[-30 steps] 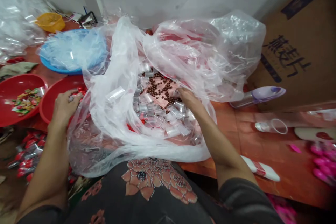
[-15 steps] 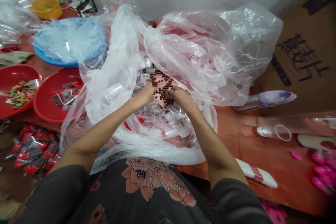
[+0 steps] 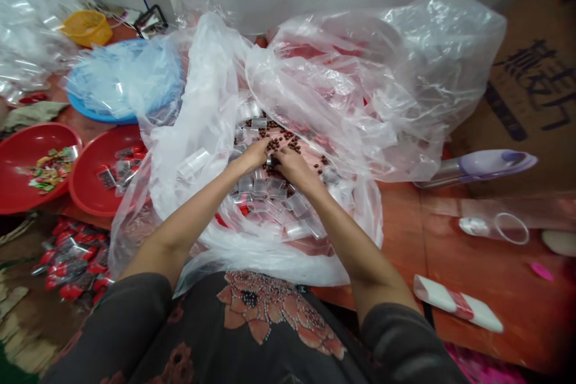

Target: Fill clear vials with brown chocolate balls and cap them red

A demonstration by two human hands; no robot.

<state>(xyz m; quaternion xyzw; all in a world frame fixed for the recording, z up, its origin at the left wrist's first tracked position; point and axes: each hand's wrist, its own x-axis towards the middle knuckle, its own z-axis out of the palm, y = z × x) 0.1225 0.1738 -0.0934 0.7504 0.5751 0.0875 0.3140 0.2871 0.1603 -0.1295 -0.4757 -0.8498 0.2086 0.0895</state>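
Observation:
Inside a spread-out clear plastic bag (image 3: 270,255), my hands meet over a heap of small brown balls (image 3: 294,145). My left hand (image 3: 254,155) is closed on a small clear plastic cup (image 3: 270,161), mostly hidden by the fingers. Beside it, my right hand (image 3: 291,165) has its fingers curled in against the cup, over brown balls; exactly what they grip is partly hidden. Several loose clear cups (image 3: 258,189) lie just below the hands, and others sit behind them.
To the left are a red bowl (image 3: 85,195) with red-capped containers, another red bowl (image 3: 13,189) with colourful wrapped pieces, and a blue basin (image 3: 85,114). Red-capped containers (image 3: 74,261) are piled lower left. A cardboard box (image 3: 517,156) and purple-handled sealer-like tool (image 3: 490,162) stand right.
My left hand has left the red bowl and come right to the brown balls. My right hand has shifted left to meet it, gathering balls together. The view has swung slightly.

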